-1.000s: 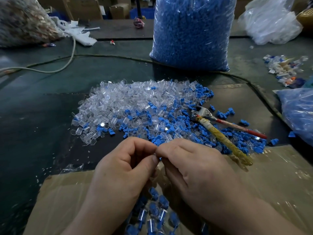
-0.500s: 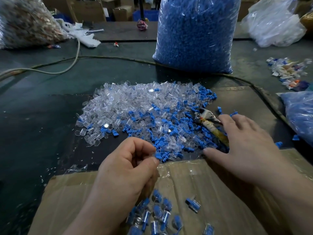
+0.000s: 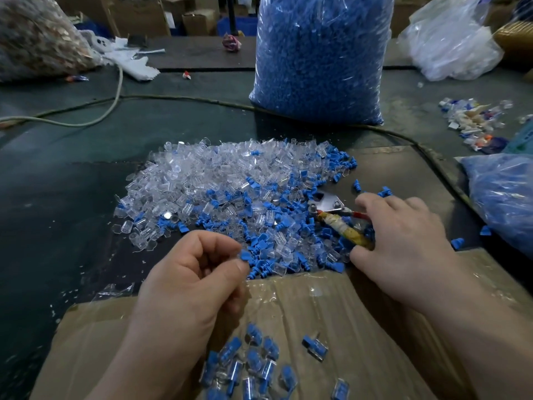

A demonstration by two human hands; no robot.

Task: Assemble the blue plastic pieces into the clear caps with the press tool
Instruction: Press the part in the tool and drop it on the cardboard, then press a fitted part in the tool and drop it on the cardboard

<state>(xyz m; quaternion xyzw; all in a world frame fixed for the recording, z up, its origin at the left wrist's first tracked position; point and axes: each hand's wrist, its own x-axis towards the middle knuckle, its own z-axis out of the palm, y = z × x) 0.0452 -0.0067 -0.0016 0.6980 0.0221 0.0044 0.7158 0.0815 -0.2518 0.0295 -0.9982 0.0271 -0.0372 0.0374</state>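
Blue plastic pieces (image 3: 291,226) and clear caps (image 3: 207,174) are being kept in one mixed heap near the middle of the dark tabletop (image 3: 57,174), the clear ones mostly toward its left and far side, the blue ones toward its right and near side. One small blue piece (image 3: 245,256) is being pinched between the thumb and forefinger of the left hand (image 3: 190,281), whose other fingers are being held curled together, just above the heap's near edge. The right hand (image 3: 403,243) is being laid over the press tool (image 3: 336,215) at the heap's right side; its fingers are being closed loosely around the tape-wrapped handles, while the metal head is being left exposed and pointing toward the far left. Finished blue-filled caps (image 3: 253,362) are being collected on a flattened cardboard sheet (image 3: 331,313) at the near edge. A tall clear bag of blue parts (image 3: 320,59) is being stood upright toward the far edge, behind the heap, with a cable (image 3: 184,98) being run across the tabletop in front of it.
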